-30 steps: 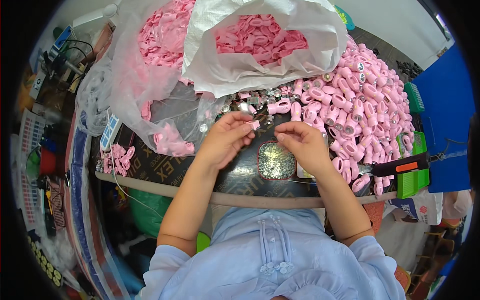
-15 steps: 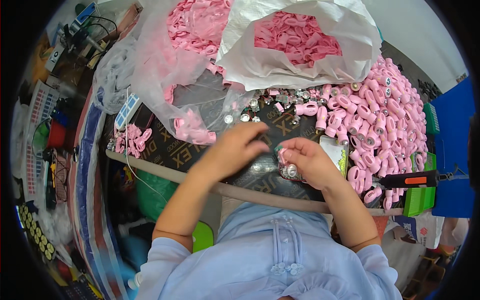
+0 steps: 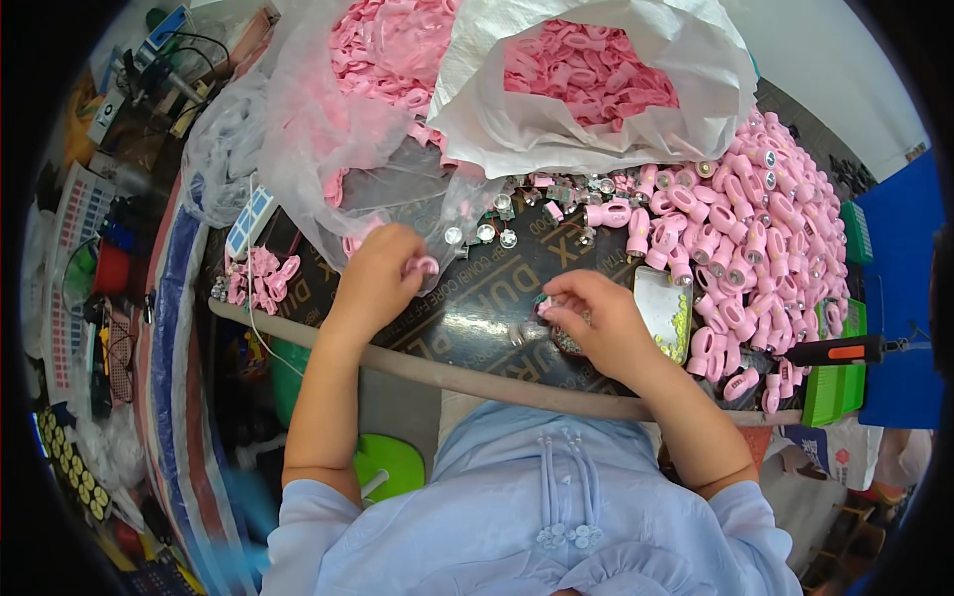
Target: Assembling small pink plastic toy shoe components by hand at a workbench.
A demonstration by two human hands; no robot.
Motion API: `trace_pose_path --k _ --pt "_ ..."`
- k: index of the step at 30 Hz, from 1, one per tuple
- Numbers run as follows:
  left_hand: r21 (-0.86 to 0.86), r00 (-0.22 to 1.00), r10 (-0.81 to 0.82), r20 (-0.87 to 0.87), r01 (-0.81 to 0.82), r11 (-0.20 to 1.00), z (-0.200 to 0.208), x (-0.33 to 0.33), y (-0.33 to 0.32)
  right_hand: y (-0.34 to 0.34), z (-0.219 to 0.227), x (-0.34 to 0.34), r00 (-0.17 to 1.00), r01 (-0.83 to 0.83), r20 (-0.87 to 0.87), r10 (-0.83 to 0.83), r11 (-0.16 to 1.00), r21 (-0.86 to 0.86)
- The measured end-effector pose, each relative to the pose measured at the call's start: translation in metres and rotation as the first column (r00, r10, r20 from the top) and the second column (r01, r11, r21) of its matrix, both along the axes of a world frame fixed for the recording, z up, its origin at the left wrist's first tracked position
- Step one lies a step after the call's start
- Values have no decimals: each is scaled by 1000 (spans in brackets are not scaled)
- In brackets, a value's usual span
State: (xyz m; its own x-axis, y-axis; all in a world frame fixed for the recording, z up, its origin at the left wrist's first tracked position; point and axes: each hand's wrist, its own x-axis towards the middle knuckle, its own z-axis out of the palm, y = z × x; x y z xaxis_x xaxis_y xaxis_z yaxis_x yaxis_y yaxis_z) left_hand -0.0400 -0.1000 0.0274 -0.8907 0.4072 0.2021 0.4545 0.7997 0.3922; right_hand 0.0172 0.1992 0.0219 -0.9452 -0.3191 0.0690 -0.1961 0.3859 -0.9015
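Note:
My left hand (image 3: pixel 383 276) is closed on a pink plastic shell piece (image 3: pixel 425 265), its fingers curled around it near the edge of the clear plastic bag (image 3: pixel 328 149). My right hand (image 3: pixel 601 323) pinches a small electronic part (image 3: pixel 544 306) with pink and green on it; most of it is hidden by the fingertips. Under that hand a small container of tiny metal bits is partly covered. Beside it lies a metal tray (image 3: pixel 652 290) with yellow-green pieces. Beyond the hands, small circuit assemblies with round silver reflectors (image 3: pixel 486 232) are scattered on the black board (image 3: pixel 467 308).
A large heap of small pink flashlights (image 3: pixel 745 228) fills the right. A white woven sack (image 3: pixel 586 149) of pink shells stands at the back. At right, an electric screwdriver (image 3: pixel 835 352) hangs over a green basket (image 3: pixel 837 392). A white power strip (image 3: pixel 250 221) lies left.
My left hand has moved left, away from my right hand, and now holds a pink shell piece. The pink pieces by the bag's edge are partly covered. My right hand has shifted slightly, still pinching its part.

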Motion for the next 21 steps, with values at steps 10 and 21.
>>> trace_pose_path --k 10,21 --pt "847 813 -281 510 -417 329 -23 16 67 12 43 -39 939 86 -338 66 906 415" --pt "748 606 -492 625 -645 156 -42 41 152 -6 25 -23 969 162 184 -168 986 45"
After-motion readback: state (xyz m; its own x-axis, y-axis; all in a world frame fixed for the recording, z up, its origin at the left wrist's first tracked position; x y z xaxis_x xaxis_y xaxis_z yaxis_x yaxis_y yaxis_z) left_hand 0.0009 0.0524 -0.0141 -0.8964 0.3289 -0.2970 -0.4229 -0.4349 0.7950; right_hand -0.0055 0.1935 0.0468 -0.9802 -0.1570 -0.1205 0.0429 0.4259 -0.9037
